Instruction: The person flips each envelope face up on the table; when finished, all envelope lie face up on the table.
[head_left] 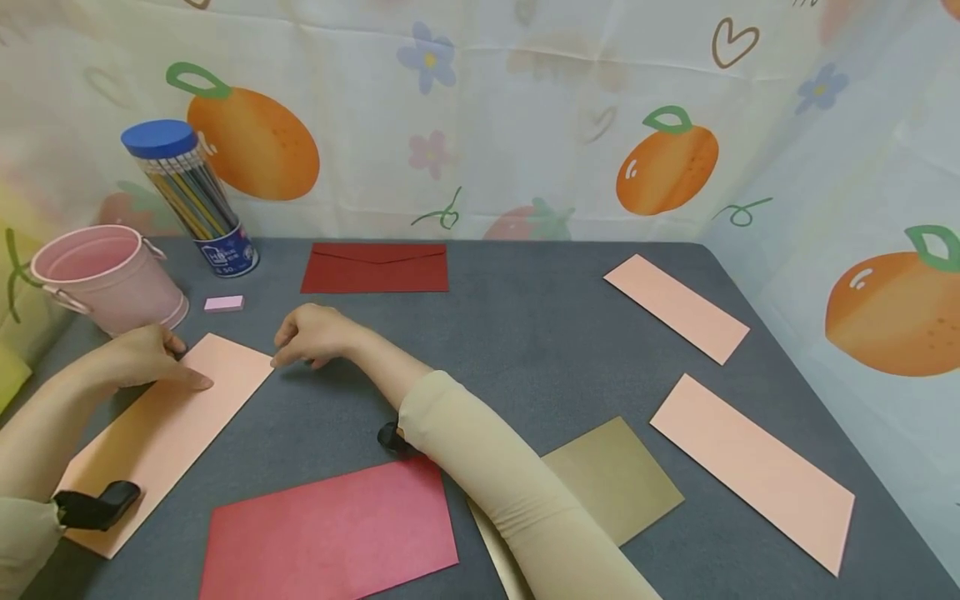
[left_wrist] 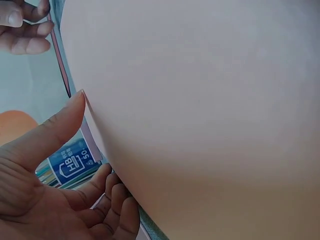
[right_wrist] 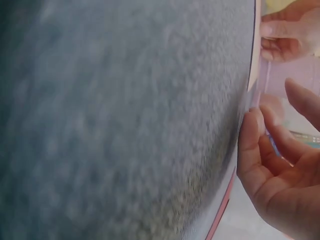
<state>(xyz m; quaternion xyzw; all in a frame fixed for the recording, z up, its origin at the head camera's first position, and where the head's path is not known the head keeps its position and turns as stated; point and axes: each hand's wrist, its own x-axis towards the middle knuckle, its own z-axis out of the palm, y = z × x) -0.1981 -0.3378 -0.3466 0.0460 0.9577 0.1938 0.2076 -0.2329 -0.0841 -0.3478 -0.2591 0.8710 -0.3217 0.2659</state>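
A long peach envelope (head_left: 180,417) lies slanted on the left of the dark grey table. My left hand (head_left: 146,358) pinches its upper left edge, the thumb on top and the other fingers curled at the edge. In the left wrist view the envelope (left_wrist: 200,90) fills most of the picture beside that thumb. My right hand (head_left: 311,333) is at the far right corner, its bent fingertips close by the corner and low over the table. The right wrist view shows the right hand (right_wrist: 285,165) with loosely bent fingers and nothing between them.
A pink bucket (head_left: 112,275), a blue-lidded tube of pencils (head_left: 191,196) and a pink eraser (head_left: 224,303) stand behind. A dark red envelope (head_left: 375,271) lies at the back, a brighter red one (head_left: 330,533) in front. Gold (head_left: 615,479) and two peach envelopes (head_left: 757,467) lie right.
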